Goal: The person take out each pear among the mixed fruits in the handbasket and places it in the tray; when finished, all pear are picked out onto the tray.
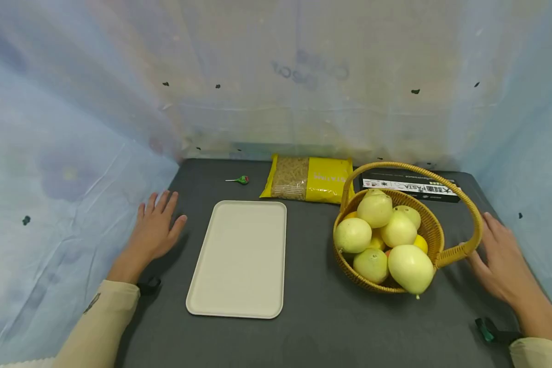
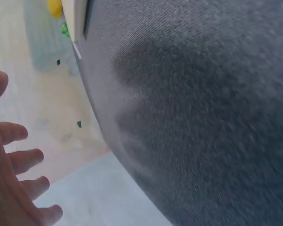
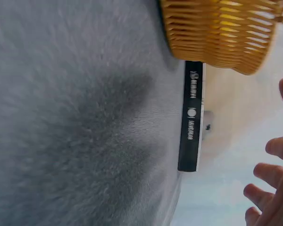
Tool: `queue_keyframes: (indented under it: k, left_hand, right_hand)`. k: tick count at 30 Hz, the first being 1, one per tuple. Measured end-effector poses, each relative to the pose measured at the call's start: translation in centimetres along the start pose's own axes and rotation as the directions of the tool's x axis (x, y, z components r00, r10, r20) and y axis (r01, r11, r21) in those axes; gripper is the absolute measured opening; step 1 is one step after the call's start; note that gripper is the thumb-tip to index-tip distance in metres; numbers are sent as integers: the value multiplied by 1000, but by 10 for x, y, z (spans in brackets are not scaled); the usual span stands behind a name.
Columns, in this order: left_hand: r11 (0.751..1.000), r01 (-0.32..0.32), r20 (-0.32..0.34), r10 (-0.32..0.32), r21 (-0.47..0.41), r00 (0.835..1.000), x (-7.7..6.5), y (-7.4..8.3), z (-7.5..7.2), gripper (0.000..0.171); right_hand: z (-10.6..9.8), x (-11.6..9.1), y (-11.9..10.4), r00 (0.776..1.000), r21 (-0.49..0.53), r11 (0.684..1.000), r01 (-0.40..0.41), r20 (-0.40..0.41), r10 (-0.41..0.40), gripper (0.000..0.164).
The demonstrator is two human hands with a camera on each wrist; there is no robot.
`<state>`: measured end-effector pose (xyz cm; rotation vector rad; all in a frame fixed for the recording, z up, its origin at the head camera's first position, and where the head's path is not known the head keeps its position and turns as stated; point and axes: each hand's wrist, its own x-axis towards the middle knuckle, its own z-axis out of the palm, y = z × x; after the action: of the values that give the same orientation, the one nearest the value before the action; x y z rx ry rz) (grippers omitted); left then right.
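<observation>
My left hand (image 1: 154, 230) hovers over the left edge of the dark table, fingers spread, holding nothing. A pale rectangular tray (image 1: 239, 260) lies just to its right. At the right side my right hand (image 1: 501, 260) is also extended and holds nothing; the handle of the wicker basket (image 1: 457, 254) overlaps its fingertips in the head view. Heaped in that basket are several pale green, rounded fruits (image 1: 398, 230), with bits of yellow and orange fruit (image 1: 421, 243) among them. In the wrist views, each hand's fingers (image 2: 26, 161) (image 3: 269, 175) are slightly bent and apart.
Behind the tray lies a green-wrapped lollipop (image 1: 243, 180) with a white stick. A yellow bag of pasta (image 1: 328, 179) rests at the back middle. A flat black box (image 1: 409, 186) marked PASTA lies behind the basket. Pale cloth (image 1: 303, 117) hangs around the table (image 1: 313, 317).
</observation>
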<state>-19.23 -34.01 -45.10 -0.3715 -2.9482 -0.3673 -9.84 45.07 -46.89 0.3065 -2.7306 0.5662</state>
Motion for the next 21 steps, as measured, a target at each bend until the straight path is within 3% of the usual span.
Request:
queue_keyframes:
  k: [4,7,14,18,21]
  left_hand:
    - [994,-46,-74,39,-99,996,-7,-6,-1,73]
    - [978,-80,-124,57,-192,991,-12,-6,-6,70]
    - [947,-103,-183,48,-303,982,-16,0,-13,67]
    - [942,-92,-196,29,-322,980,-16,3,-15,68]
    - [937,-71,-191,5,-341,982,-12,6,-16,68]
  right_hand:
    - [-6,-17,-19,997,84,995,-60,-50,64,72]
    - [-13,-29,-37,989,158,986,-60,-124,80,68]
    - [-34,-46,-80,951,306,951,34,-302,63,64]
    - [-46,-52,-106,935,415,901,129,-352,29,63]
    - [-54,-56,-123,933,458,876,149,-359,29,65]
